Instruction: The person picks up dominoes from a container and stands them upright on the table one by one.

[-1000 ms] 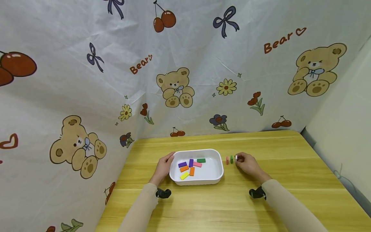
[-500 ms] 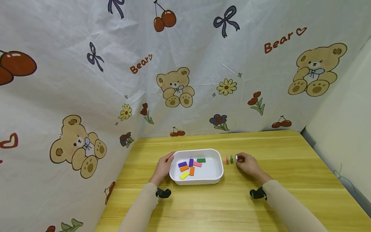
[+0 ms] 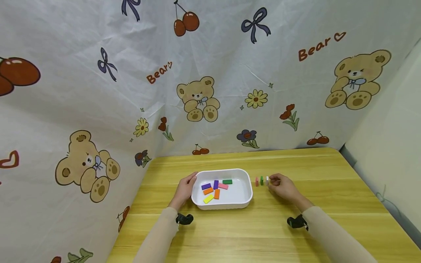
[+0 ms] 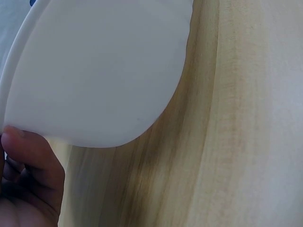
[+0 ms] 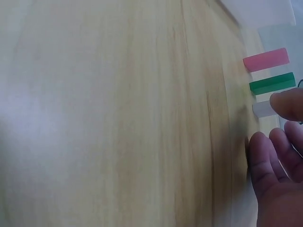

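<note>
My left hand (image 3: 185, 188) holds the left end of a white plastic tray (image 3: 219, 206). In the left wrist view its thumb (image 4: 29, 146) lies against the tray wall, with the other fingers partly hidden. Inside the tray lie several small domino blocks: purple, orange, yellow, pink and green (image 3: 227, 181). To the tray's right, a pink domino (image 3: 257, 181), a green domino (image 3: 261, 180) and a white domino (image 3: 267, 180) stand on edge in a spaced row. Just right of the white one is my right hand (image 3: 283, 187), thumb and fingers parted, holding nothing.
Everything rests on a wood-grain table (image 3: 236, 237). A white cloth (image 3: 227, 54) printed with bears hangs behind it and along the left side. At the right is a pale wall (image 3: 394, 146), with a thin cord low down.
My right hand has let go of the white domino and drawn slightly to the right, leaving it standing. The left hand and tray have stayed in place.
</note>
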Demonstrator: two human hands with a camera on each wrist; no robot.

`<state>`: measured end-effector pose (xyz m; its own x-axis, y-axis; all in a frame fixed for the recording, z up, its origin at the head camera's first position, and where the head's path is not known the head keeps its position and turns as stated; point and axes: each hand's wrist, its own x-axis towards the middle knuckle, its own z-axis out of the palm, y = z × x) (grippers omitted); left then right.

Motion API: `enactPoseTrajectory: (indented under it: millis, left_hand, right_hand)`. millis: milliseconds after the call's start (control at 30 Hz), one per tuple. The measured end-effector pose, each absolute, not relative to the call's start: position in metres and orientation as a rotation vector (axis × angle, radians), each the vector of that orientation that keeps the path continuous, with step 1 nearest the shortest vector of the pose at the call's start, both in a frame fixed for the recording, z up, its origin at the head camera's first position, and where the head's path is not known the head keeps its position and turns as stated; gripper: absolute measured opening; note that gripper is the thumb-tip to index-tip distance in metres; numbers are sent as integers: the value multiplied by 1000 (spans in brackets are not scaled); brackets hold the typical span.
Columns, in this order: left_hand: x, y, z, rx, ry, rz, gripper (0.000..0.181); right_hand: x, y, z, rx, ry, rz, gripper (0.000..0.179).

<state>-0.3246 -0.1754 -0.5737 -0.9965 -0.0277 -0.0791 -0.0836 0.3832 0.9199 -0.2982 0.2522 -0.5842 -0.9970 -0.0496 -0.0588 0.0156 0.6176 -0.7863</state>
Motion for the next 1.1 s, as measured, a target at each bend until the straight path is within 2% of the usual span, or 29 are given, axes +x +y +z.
enactPoseTrajectory:
  millis: [700,1100]
  left_hand:
    - [-327,-176,-577,-108,2582,1710,42]
    - [-325,-176,-576,-109,2581,1704,42]
  right_hand:
    - [-279,234,-568,-56,2816,-1505,21]
    - [-276,208,-554,-145,2785,-1600,21]
